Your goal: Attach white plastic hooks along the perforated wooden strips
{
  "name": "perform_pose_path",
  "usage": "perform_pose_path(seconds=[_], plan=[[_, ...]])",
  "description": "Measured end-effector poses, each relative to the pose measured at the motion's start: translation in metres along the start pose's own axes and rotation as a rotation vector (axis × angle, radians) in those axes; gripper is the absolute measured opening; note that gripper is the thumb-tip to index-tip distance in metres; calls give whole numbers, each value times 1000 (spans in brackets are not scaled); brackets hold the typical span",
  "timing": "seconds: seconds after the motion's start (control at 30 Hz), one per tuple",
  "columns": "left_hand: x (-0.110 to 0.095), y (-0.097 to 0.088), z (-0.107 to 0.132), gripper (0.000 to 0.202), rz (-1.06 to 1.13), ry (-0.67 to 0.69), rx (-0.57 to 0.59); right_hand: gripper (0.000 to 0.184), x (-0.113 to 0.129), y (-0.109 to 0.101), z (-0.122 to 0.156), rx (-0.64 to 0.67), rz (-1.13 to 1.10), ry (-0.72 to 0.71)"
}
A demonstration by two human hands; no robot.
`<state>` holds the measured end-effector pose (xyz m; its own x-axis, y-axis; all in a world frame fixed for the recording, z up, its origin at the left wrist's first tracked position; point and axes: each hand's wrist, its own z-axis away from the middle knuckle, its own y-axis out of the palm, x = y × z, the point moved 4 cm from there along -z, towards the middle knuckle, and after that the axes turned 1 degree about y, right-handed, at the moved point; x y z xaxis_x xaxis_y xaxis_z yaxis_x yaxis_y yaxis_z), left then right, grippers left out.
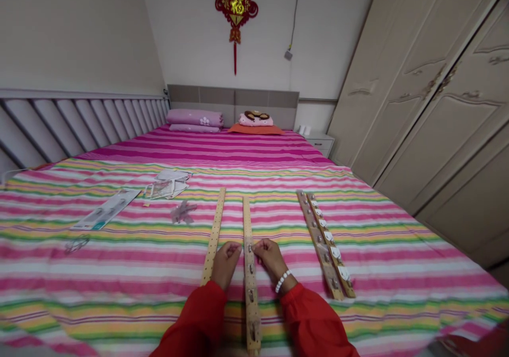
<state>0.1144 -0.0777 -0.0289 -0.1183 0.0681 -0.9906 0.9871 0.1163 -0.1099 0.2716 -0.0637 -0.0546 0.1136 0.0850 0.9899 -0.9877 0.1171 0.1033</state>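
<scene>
A long wooden strip point(248, 224) with holes and small metal hooks lies on the striped bedspread in front of me. My left hand point(225, 264) and my right hand point(270, 259) both pinch at a small hook point(249, 249) on this strip, fingers closed, one on each side. A second perforated wooden strip point(215, 229) lies just left of my left hand. Right of my hands, two more strips point(324, 240) with hooks and white pads lie side by side. I wear red sleeves and a white bead bracelet point(282, 281) on the right wrist.
Packaging sheets point(106, 208), opened packets point(167, 186) and a clump of loose hooks point(182, 211) lie on the bed to the left. Pillows point(194, 118) sit at the headboard. A wardrobe point(437, 102) stands on the right, a slatted panel point(79, 118) on the left.
</scene>
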Motion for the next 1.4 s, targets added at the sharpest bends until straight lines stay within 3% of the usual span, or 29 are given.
perform_pose_path(seconds=[0.13, 0.27, 0.5, 0.87, 1.17, 1.4], plan=[[5, 11, -8, 24, 35, -45, 60, 20, 1, 0, 0, 6, 7, 12], [7, 14, -6, 16, 9, 9, 83, 20, 1, 0, 0, 16, 5, 21], [10, 12, -13, 18, -42, -92, -38, 20, -1, 1, -1, 8, -22, 27], [11, 19, -19, 23, -75, -84, -25, 26, 5, 1, -1, 39, 15, 89], [9, 16, -26, 15, -49, -107, 23, 44, 15, 2, -29, 56, 356, 256], [17, 15, -30, 20, -39, -197, 87, 43, 10, 4, -54, 22, 534, 214]])
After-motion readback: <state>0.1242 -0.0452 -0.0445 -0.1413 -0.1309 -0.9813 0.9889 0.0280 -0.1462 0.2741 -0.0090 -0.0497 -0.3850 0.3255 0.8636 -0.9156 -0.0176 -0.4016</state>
